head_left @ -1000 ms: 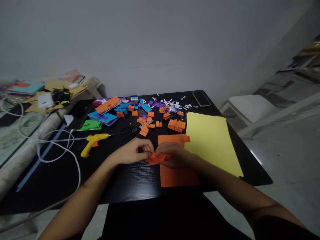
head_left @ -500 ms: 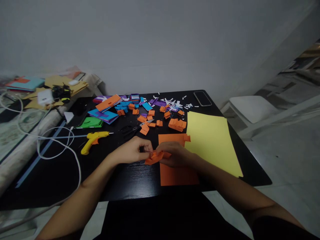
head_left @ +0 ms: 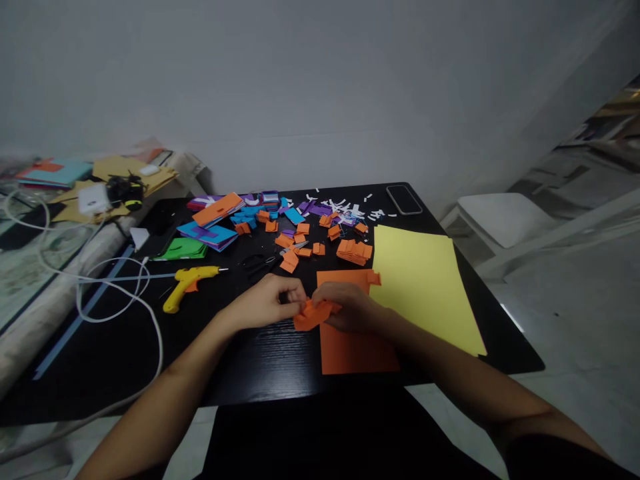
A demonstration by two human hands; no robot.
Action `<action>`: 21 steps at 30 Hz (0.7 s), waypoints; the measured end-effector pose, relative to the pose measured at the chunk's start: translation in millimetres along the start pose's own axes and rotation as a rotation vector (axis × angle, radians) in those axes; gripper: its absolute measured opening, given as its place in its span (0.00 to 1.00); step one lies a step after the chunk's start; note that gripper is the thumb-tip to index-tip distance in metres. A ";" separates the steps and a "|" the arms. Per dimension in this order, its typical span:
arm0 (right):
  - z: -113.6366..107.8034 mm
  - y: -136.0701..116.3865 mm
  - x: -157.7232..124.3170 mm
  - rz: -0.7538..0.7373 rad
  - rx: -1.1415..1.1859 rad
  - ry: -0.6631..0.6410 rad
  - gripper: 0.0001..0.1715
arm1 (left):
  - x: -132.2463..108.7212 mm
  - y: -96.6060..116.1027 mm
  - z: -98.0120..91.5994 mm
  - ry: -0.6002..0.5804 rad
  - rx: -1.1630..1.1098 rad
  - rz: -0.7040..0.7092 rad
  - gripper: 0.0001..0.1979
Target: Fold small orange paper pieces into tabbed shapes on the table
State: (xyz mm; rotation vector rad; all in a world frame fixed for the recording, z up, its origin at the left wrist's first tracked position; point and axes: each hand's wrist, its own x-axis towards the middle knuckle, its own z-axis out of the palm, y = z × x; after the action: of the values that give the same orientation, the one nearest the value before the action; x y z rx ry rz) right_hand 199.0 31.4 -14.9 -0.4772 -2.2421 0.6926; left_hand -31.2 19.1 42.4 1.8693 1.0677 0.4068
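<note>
Both my hands pinch a small folded piece of orange paper (head_left: 311, 317) above the near part of the table. My left hand (head_left: 273, 300) grips its left end between thumb and fingers. From the right, my right hand (head_left: 347, 305) holds the other end, and its fingers partly cover the paper. Under my right hand lies a flat orange sheet (head_left: 356, 353), with a small folded orange piece (head_left: 373, 278) at its top right corner. Beyond my hands are scissors (head_left: 260, 263) and several folded orange pieces (head_left: 290, 260), including a stack (head_left: 355, 251).
Yellow sheets (head_left: 423, 287) lie on the right of the black table (head_left: 260, 373). A yellow glue gun (head_left: 190, 285) and a white cable (head_left: 156, 333) are on the left. Farther back are colored paper bundles (head_left: 219, 209), white paper scraps (head_left: 345, 212) and a phone (head_left: 404, 199).
The orange paper between my hands has tilted and shifted slightly. Both hands keep their grip in nearly the same place. The camera view has moved a little.
</note>
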 end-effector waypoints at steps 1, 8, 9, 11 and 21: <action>0.4 0.1 0.2 0.006 0.002 0.016 0.10 | 0.1 -0.8 0.0 -0.002 -0.018 -0.007 0.05; 1.4 -1.1 0.2 0.092 0.007 0.031 0.08 | 0.8 -3.6 -1.0 0.014 0.011 0.020 0.08; 1.4 -0.9 0.1 0.106 0.006 0.030 0.08 | 0.7 -3.4 -1.2 0.014 0.018 0.021 0.08; 1.4 -0.7 -0.1 0.127 0.007 0.033 0.07 | 0.3 -2.7 -1.4 0.013 0.028 0.020 0.08; 0.0 -3.1 1.8 0.136 0.009 0.038 0.08 | 2.0 -1.8 2.5 0.015 0.007 -0.006 0.05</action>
State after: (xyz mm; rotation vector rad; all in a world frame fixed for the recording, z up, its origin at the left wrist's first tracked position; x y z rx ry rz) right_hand 197.4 29.9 -12.0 -0.6378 -2.1851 0.7567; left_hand -29.3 19.7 39.3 1.8719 1.0853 0.4144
